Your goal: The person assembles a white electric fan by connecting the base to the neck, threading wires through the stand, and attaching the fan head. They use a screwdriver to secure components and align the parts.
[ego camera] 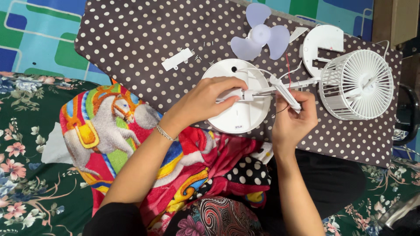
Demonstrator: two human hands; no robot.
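Fan stem held in both hands over the base.
Your left hand (210,98) pinches the white stem (262,92) above the round base (238,116); your right hand (294,114) grips the stem's hinged arm (285,92), beside the cage (356,85) on the dotted board (140,48).

1. The left hand (210,98) pinches a thin white stem (258,93) over a round white base (238,96).
2. The right hand (294,116) grips a white bar (286,92) with thin wires (288,70) running from it.
3. Just right of the right hand lies a white fan cage (356,84).
4. Above both hands rests a pale three-blade propeller (261,37) on the dotted cloth (144,43).
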